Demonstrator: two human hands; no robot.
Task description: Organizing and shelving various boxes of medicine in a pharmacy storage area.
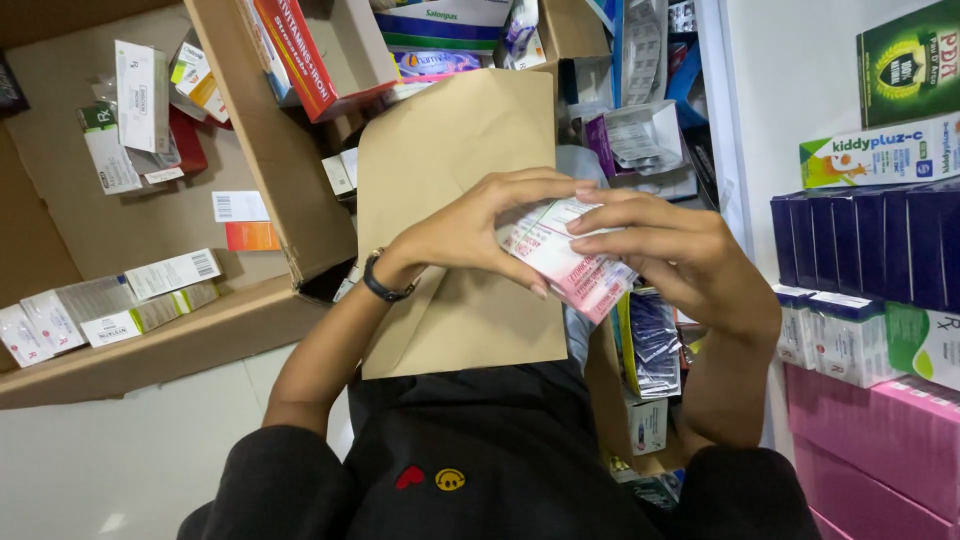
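Here, each line is taking one thing in turn.

Left hand (470,230): curling over the top and near edge of a pink-and-white medicine box (567,255), fingers closed on it; a dark watch band (385,285) is sitting on the wrist.

Right hand (665,250): pressing on the same box from the other side, fingertips (590,228) lying flat across its printed face, so both grips are clamped on it.

Medicine box: being held in mid-air in front of the chest, tilted, just above a brown paper envelope (450,150) that is lying across the lap.

How it is likely handling: it looks like a light carton, stiff along its folds but easy to dent on the broad faces; taking it by the long edges and corners seems safer than squeezing the middle.

Envelope: flat, thin, probably floppy if lifted by one corner.

Left side: an open cardboard carton (150,340) is holding loose packets and small boxes.

Right side: shelves are carrying rows of blue boxes (860,240) and pink boxes (870,440).

Beyond the hands: more packets and blister strips are piled up, too jumbled to sort out.
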